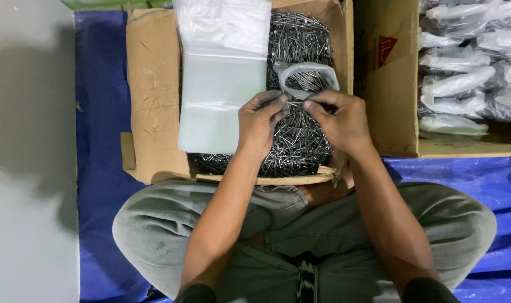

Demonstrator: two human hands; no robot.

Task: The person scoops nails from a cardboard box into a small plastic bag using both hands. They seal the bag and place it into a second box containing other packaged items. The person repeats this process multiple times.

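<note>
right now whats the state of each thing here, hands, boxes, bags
left hand: pinching the bag's mouth
right hand: pinching the bag's mouth
small clear plastic bag: held open above the nails
nail box: open, full of loose nails
stack of empty plastic bags: lying flat over the box's left part
second box: open, holding filled bags

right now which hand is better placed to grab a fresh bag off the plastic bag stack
Left, probably. The left hand sits right beside the stack of clear plastic bags, while the right hand is farther away, over the nails.
</note>
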